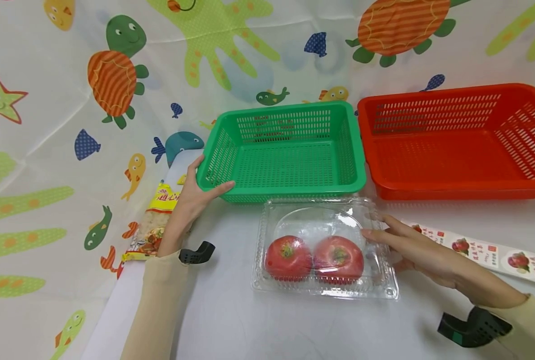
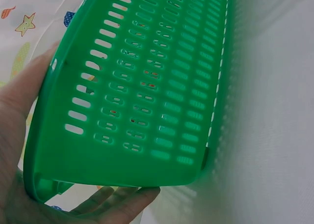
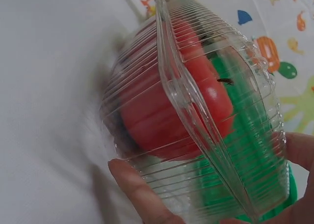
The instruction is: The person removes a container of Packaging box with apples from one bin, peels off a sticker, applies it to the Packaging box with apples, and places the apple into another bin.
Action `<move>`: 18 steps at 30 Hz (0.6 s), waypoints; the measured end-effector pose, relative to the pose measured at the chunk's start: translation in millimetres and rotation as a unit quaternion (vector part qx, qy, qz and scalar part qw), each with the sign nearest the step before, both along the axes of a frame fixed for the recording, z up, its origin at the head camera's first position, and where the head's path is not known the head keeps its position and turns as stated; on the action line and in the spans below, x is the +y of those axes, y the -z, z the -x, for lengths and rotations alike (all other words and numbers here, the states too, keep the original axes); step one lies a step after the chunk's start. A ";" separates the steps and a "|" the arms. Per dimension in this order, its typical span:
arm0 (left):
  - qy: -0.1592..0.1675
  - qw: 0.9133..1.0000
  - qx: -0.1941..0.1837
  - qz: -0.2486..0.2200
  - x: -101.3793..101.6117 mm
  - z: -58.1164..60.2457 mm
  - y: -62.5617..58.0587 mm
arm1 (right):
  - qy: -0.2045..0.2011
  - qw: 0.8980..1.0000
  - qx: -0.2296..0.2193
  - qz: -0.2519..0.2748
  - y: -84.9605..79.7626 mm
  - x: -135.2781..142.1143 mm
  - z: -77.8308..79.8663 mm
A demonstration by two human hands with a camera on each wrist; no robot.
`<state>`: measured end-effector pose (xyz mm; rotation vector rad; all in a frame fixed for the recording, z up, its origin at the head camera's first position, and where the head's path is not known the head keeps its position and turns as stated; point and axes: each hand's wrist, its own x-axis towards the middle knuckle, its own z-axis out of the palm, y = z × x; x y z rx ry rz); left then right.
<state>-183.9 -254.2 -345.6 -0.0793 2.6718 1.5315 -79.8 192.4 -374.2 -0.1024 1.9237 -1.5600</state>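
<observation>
A green plastic basket (image 1: 290,191) with slotted walls stands in the middle. My left hand (image 1: 190,200) grips its front left corner, thumb over the rim; the left wrist view shows my fingers (image 2: 132,204) around the basket's end wall (image 2: 122,160). In front of the basket is a clear plastic clamshell box (image 1: 323,220) with two red apples (image 1: 338,257) inside. My right hand (image 1: 418,250) holds the box by its right side. The right wrist view shows fingers on opposite sides of the box (image 3: 235,184). Whether the box touches the table cannot be told.
A red basket (image 1: 452,192) stands right of the green one. Printed label strips (image 1: 497,257) with fruit pictures lie at the right, partly behind my right hand. A yellow food packet (image 1: 147,227) lies beyond my left forearm. A patterned cloth (image 1: 258,45) hangs behind the white table (image 1: 231,320).
</observation>
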 end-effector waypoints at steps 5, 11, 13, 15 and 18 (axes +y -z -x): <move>0.003 1.000 0.004 -0.002 0.6 1.2 0.2 | -0.008 1.000 0.003 0.003 -1.4 2.6 0.9; 0.003 1.000 0.004 -0.004 1.3 1.6 0.4 | -0.018 0.999 0.023 -0.017 -3.6 18.8 3.1; 0.000 1.000 0.002 0.001 1.2 1.2 0.3 | -0.022 0.999 0.038 -0.018 -5.5 27.6 4.1; -0.001 1.000 -0.001 0.008 0.8 0.7 0.1 | -0.026 0.998 0.059 -0.025 -7.8 37.2 4.9; -0.001 1.000 -0.005 0.016 0.2 0.1 -0.2 | -0.028 0.993 0.097 -0.066 -10.6 50.1 5.2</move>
